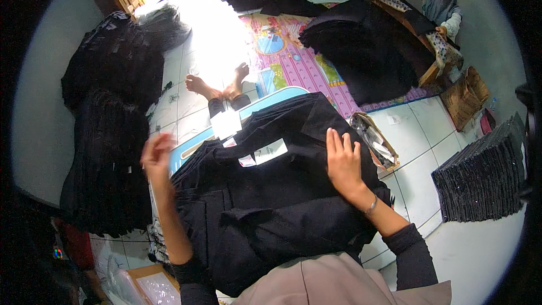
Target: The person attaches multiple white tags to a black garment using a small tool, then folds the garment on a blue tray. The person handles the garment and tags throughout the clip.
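Note:
A stack of black garments (271, 186) lies over a light blue low table (276, 97) in front of me. My right hand (344, 164) rests flat on the right side of the top garment, its fingers stretched out. Off the left edge of the stack, my left hand (157, 155) is raised, with its fingers blurred by motion; I see nothing clear in it. A white label (271, 151) shows at the middle of the top garment's upper part. Just beyond the garments, a white paper card (227, 125) lies at the table's far edge.
Tall piles of black cloth (107, 152) stand at left. At right are a box of small items (375, 141), a stack of folded black pieces (483, 172) and a brown bag (466, 99). Another person (440, 5) sits at the far right beside black cloth (367, 51).

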`<action>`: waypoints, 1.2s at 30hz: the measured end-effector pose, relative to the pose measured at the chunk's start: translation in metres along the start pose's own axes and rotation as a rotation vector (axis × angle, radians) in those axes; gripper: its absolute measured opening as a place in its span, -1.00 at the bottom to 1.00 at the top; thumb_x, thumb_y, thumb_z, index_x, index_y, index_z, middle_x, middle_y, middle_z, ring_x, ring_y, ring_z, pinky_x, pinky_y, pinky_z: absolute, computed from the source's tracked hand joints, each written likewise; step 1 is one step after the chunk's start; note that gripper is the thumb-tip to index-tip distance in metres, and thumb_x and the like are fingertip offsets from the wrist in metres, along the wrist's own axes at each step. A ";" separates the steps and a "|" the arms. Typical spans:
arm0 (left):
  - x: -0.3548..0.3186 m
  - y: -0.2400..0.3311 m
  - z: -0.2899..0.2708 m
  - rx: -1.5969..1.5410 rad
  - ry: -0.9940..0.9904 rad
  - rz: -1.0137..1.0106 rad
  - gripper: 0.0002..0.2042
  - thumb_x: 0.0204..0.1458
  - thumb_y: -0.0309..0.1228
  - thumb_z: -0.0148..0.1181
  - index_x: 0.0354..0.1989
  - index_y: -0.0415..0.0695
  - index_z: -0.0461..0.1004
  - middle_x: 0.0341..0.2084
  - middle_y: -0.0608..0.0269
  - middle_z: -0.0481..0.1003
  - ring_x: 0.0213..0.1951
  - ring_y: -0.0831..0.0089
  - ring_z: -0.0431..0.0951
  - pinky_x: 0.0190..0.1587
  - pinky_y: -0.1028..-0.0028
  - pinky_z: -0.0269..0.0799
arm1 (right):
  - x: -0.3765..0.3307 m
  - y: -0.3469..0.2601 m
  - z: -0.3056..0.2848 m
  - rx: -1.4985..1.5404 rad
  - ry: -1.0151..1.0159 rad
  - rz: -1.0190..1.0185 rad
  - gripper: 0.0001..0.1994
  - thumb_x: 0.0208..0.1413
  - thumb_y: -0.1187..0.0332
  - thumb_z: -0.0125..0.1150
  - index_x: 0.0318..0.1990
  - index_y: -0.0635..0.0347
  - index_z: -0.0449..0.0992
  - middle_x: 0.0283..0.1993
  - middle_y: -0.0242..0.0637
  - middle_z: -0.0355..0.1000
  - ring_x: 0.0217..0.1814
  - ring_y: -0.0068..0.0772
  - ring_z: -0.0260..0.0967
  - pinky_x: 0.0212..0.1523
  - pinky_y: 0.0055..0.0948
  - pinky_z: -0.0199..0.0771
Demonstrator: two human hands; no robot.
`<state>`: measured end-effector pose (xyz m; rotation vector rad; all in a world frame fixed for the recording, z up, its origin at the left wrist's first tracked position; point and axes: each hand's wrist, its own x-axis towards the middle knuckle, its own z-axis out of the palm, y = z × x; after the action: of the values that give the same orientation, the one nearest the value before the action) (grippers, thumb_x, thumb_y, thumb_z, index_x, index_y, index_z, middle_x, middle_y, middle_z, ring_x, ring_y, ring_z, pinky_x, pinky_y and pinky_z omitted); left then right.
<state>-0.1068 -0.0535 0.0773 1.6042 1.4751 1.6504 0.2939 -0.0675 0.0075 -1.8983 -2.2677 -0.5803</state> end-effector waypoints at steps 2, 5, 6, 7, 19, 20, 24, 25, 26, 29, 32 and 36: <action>-0.022 0.017 0.048 -0.113 -0.498 -0.246 -0.72 0.23 -0.29 0.04 -0.17 -0.28 0.53 -0.26 0.18 0.54 -0.26 0.47 0.53 -0.11 0.47 0.44 | 0.021 0.017 0.001 0.213 -0.187 0.127 -0.51 -0.05 0.40 0.23 0.09 0.33 0.36 0.00 -0.17 0.46 0.08 -0.09 0.38 -0.04 -0.18 0.42; -0.046 0.026 0.112 -0.334 -0.977 -0.619 -0.44 0.32 -0.06 -0.31 0.02 -0.35 0.43 -0.06 -0.08 0.49 0.00 0.19 0.52 0.11 0.30 0.43 | 0.027 0.037 -0.027 0.651 -0.032 0.247 -0.56 -0.22 0.54 0.30 -0.06 0.33 0.44 -0.17 -0.03 0.49 -0.08 0.04 0.45 -0.09 -0.20 0.45; -0.054 0.027 0.128 -0.415 -1.014 -0.691 -0.29 0.25 0.13 -0.30 0.17 -0.38 0.27 0.07 -0.17 0.37 0.09 0.10 0.45 0.17 0.27 0.37 | 0.021 0.037 -0.042 0.769 0.058 0.089 -0.56 -0.24 0.53 0.30 -0.08 0.33 0.45 -0.16 -0.01 0.49 -0.08 0.04 0.45 -0.06 -0.19 0.45; -0.051 0.026 0.144 -0.634 -0.965 -0.857 -0.21 0.18 0.21 -0.24 0.22 -0.39 0.18 0.13 -0.20 0.31 0.11 0.06 0.42 0.20 0.23 0.34 | 0.007 0.037 -0.061 0.873 0.103 -0.050 -0.57 -0.26 0.53 0.30 -0.10 0.32 0.46 -0.15 0.01 0.48 -0.08 0.04 0.45 -0.03 -0.19 0.45; -0.076 0.123 0.126 -0.472 -0.474 -0.770 -0.63 0.02 -0.35 0.32 -0.07 -0.31 0.45 -0.17 0.15 0.52 -0.14 0.38 0.53 -0.02 0.40 0.44 | -0.067 0.039 -0.118 0.888 -0.013 -0.249 -0.01 -0.39 -0.13 0.47 0.28 0.12 0.25 0.37 -0.03 0.09 0.44 0.01 -0.04 0.40 0.02 -0.09; -0.085 0.133 0.113 -0.482 -0.419 -0.704 -0.64 0.01 -0.37 0.33 -0.07 -0.28 0.45 -0.18 0.18 0.53 -0.14 0.38 0.53 0.00 0.41 0.43 | -0.067 0.047 -0.121 0.736 0.007 -0.131 0.05 -0.46 -0.15 0.48 0.29 0.09 0.24 0.38 -0.02 0.07 0.46 0.00 -0.08 0.41 0.06 -0.15; -0.080 0.152 0.056 -0.501 -0.367 -0.405 -0.57 0.06 -0.31 0.27 0.08 -0.21 0.40 -0.04 0.13 0.48 -0.01 0.32 0.49 0.13 0.38 0.34 | -0.060 0.081 -0.134 1.315 -0.612 0.235 -0.21 -0.31 0.31 0.48 0.24 0.02 0.34 0.16 -0.02 0.36 0.27 -0.13 0.28 0.27 -0.21 0.22; -0.074 0.156 0.038 -0.438 -0.333 -0.370 -0.57 0.06 -0.31 0.27 0.08 -0.21 0.40 -0.03 0.13 0.48 -0.01 0.32 0.49 0.13 0.38 0.34 | -0.059 0.080 -0.135 1.287 -0.463 0.098 -0.35 -0.28 0.48 0.33 0.14 0.08 0.43 -0.05 -0.07 0.48 0.07 -0.14 0.44 0.09 -0.33 0.40; -0.068 0.161 0.020 -0.375 -0.286 -0.330 -0.57 0.06 -0.30 0.26 0.09 -0.21 0.40 -0.03 0.13 0.48 0.00 0.32 0.48 0.13 0.37 0.34 | -0.057 0.080 -0.137 1.311 -0.374 -0.026 -0.40 -0.27 0.47 0.33 0.10 0.10 0.45 -0.08 -0.08 0.48 0.05 -0.13 0.44 0.06 -0.31 0.41; -0.040 0.174 -0.038 -0.162 -0.148 -0.216 -0.56 0.07 -0.29 0.25 0.10 -0.20 0.39 -0.01 0.12 0.47 0.01 0.31 0.48 0.14 0.37 0.33 | -0.041 0.072 -0.143 1.273 -0.280 -0.262 -0.56 -0.21 0.47 0.31 -0.05 0.21 0.48 -0.15 -0.09 0.44 -0.07 -0.08 0.43 -0.04 -0.24 0.41; -0.015 0.195 -0.098 0.042 -0.032 -0.119 -0.55 0.07 -0.28 0.24 0.11 -0.20 0.39 0.00 0.11 0.46 0.02 0.31 0.47 0.15 0.37 0.32 | -0.008 0.062 -0.153 1.236 -0.134 -0.480 -0.59 -0.22 0.44 0.34 -0.10 0.25 0.48 -0.07 -0.07 0.41 -0.02 -0.07 0.41 -0.03 -0.25 0.41; 0.003 0.236 -0.175 0.312 0.092 -0.028 -0.55 0.08 -0.27 0.23 0.12 -0.20 0.38 0.02 0.11 0.45 0.03 0.30 0.46 0.16 0.36 0.31 | 0.042 0.027 -0.163 1.603 -0.155 -0.736 -0.42 -0.20 0.34 0.43 0.03 0.26 0.35 -0.12 -0.02 0.46 -0.08 -0.09 0.45 -0.04 -0.28 0.46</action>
<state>-0.1773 -0.2045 0.3192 1.6733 1.8694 1.5559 0.2878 -0.0852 0.1766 -0.3192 -2.0967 1.0962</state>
